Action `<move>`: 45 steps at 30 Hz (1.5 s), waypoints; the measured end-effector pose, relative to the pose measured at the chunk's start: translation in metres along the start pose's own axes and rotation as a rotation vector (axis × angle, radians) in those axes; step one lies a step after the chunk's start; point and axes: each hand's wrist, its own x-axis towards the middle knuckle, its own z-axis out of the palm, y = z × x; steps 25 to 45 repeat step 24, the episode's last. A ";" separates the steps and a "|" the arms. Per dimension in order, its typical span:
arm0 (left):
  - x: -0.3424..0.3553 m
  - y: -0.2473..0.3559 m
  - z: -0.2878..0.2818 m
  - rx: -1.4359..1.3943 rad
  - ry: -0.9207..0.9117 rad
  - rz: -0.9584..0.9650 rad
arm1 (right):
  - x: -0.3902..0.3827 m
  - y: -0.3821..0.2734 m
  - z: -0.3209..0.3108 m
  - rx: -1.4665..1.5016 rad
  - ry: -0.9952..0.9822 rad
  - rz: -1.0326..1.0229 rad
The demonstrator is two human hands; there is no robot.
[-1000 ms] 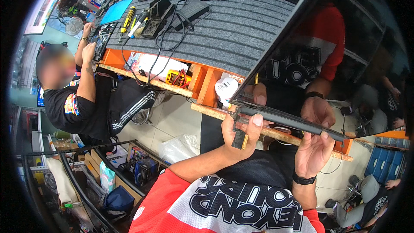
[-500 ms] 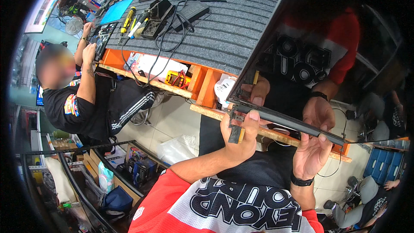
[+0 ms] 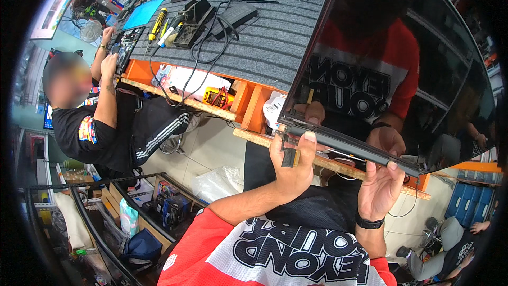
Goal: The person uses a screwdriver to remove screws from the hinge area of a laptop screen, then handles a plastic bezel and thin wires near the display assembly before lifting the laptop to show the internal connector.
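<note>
A glossy black laptop screen [image 3: 365, 69] stands tilted in front of me, reflecting my red and white shirt. Along its lower edge runs a dark hinge cover strip [image 3: 352, 150]. My left hand [image 3: 294, 161] grips the strip's left end, thumb on top, beside a metal hinge. A short ribbon cable with a gold-coloured end [image 3: 296, 158] hangs there against my fingers. Near the strip's right end, my right hand [image 3: 380, 188] pinches it between thumb and fingers. The screen's back is hidden.
A workbench with a grey striped mat [image 3: 286, 32] holds a yellow screwdriver [image 3: 157, 24], an open black box [image 3: 194, 24] and cables. Its open drawer contains a yellow multimeter [image 3: 217, 97]. At left, another person [image 3: 100, 122] works on an opened laptop base [image 3: 127, 45]. Lower left stands a stocked shelf [image 3: 132, 212].
The screen has tilted so that more of its face shows, with its upper part moved left. Both hands keep their grip on the lower strip and have shifted only slightly.
</note>
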 end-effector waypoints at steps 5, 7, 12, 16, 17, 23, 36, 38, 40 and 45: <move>-0.001 0.001 0.006 -0.015 0.060 -0.001 | 0.002 0.001 -0.001 -0.012 -0.001 -0.007; -0.002 -0.004 0.005 -0.082 0.072 0.008 | 0.002 0.002 0.002 0.015 -0.022 -0.006; -0.006 -0.020 -0.008 0.497 -0.010 0.165 | -0.001 0.001 0.018 0.052 -0.069 0.008; -0.005 -0.016 -0.005 0.688 -0.021 0.217 | -0.001 0.000 0.015 0.058 -0.050 0.007; -0.005 -0.019 -0.007 0.754 -0.024 0.242 | -0.002 0.001 0.013 0.031 -0.027 0.004; -0.002 -0.019 -0.006 0.243 0.034 0.156 | 0.001 0.004 0.007 -0.018 0.049 -0.010; -0.002 -0.020 -0.006 0.242 0.034 0.156 | 0.001 0.004 0.007 -0.024 0.061 -0.006; -0.002 -0.020 -0.006 0.242 0.034 0.156 | 0.001 0.004 0.007 -0.024 0.061 -0.006; -0.002 -0.020 -0.006 0.242 0.034 0.156 | 0.001 0.004 0.007 -0.024 0.061 -0.006; -0.002 -0.020 -0.006 0.242 0.034 0.156 | 0.001 0.004 0.007 -0.024 0.061 -0.006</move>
